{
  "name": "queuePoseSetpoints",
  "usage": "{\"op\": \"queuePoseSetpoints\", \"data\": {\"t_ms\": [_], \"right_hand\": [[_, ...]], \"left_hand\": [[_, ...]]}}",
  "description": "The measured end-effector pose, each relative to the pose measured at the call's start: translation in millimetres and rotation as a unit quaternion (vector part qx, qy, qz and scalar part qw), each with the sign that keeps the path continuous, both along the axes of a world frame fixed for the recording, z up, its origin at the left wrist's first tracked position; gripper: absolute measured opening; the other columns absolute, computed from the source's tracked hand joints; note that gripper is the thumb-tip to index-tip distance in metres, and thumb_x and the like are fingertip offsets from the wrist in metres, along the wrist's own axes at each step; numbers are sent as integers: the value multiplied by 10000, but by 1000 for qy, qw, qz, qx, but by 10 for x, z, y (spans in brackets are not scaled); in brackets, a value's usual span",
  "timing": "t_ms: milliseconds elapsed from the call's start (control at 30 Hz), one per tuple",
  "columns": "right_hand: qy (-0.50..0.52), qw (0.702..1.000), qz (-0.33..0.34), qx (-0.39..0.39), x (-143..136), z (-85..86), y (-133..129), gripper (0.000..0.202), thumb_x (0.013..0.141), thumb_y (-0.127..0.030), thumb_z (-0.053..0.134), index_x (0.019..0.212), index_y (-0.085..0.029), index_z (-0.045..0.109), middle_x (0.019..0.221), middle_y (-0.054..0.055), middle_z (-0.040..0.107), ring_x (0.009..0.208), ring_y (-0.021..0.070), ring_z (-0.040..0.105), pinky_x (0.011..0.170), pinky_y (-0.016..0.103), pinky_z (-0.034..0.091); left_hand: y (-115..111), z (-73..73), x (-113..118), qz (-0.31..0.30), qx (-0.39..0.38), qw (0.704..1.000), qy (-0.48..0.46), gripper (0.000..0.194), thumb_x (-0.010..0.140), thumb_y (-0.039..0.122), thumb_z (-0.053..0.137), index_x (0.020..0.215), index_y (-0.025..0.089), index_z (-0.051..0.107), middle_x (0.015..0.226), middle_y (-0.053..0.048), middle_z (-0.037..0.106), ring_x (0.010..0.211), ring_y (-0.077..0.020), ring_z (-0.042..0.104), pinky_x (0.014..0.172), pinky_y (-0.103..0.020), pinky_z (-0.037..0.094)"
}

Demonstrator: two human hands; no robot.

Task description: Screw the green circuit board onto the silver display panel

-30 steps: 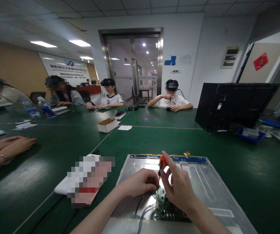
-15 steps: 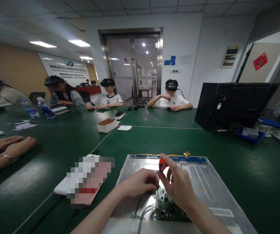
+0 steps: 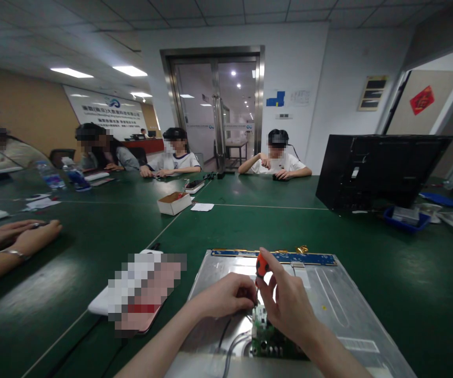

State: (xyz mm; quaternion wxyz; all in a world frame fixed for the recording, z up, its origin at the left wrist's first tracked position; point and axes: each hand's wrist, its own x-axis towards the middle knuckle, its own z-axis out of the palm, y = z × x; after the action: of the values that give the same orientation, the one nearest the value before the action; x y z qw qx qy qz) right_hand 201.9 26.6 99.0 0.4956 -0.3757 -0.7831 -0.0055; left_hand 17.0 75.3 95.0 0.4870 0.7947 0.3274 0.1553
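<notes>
A silver metal panel [image 3: 352, 294] lies on the green table, with a blue circuit strip [image 3: 313, 258] along its far edge. On the panel's near half sits a green circuit board [image 3: 263, 336], partly covered by my right arm. My right hand [image 3: 289, 299] is closed on the orange and black handle of a screwdriver [image 3: 262, 265], held upright above the board's far left corner. The fingers of my left hand [image 3: 230, 295] are pinched beside the screwdriver's shaft; whatever they hold is too small to make out. Grey cables [image 3: 230, 349] run from near the board toward me.
Left of the panel lie a white object [image 3: 102, 302] and a pink one [image 3: 147, 320], both blurred. Farther off are a small white box [image 3: 175, 205] and a black monitor [image 3: 379, 173]. Another person's hands [image 3: 33, 236] rest at the left; several people sit around the table.
The screwdriver handle has turned slightly between my right fingers, showing more orange. My left hand has barely moved. The person opposite has lowered a hand from the face.
</notes>
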Motion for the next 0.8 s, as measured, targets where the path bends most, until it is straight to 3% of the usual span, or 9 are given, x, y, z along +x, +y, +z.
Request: {"op": "queuePoseSetpoints", "data": {"t_ms": [200,400,533,800], "right_hand": [[-6,999,-25,29,-6,-1,15,463,1030,-273,405,1482,-227,315,581,-74,559,383,140,515,431,253,377],[4,1000,0,-10,-6,0,-3,542,1010,-260,443,1520,-223,265,657,-40,634,437,140,582,448,246,419],[11,999,16,-30,-6,-18,-12,604,991,-220,423,1555,-206,209,687,-26,655,406,119,525,431,241,404],[7,1000,-18,-4,-14,-27,11,539,976,-204,439,1498,-200,303,649,-42,636,399,130,536,424,241,395]], "left_hand": [[0,30,11,19,12,1000,8,88,720,117,656,793,166,644,756,18,619,721,-154,555,682,-246,430],[24,-20,-4,2,20,1000,0,72,744,134,659,803,170,642,754,20,609,724,-155,551,691,-245,430],[18,-31,-8,-8,13,1000,-6,85,753,136,642,833,164,651,776,8,623,723,-157,552,692,-248,439],[12,-11,-10,0,21,1000,11,113,736,128,631,836,171,663,781,8,632,739,-158,557,709,-248,446]]}}
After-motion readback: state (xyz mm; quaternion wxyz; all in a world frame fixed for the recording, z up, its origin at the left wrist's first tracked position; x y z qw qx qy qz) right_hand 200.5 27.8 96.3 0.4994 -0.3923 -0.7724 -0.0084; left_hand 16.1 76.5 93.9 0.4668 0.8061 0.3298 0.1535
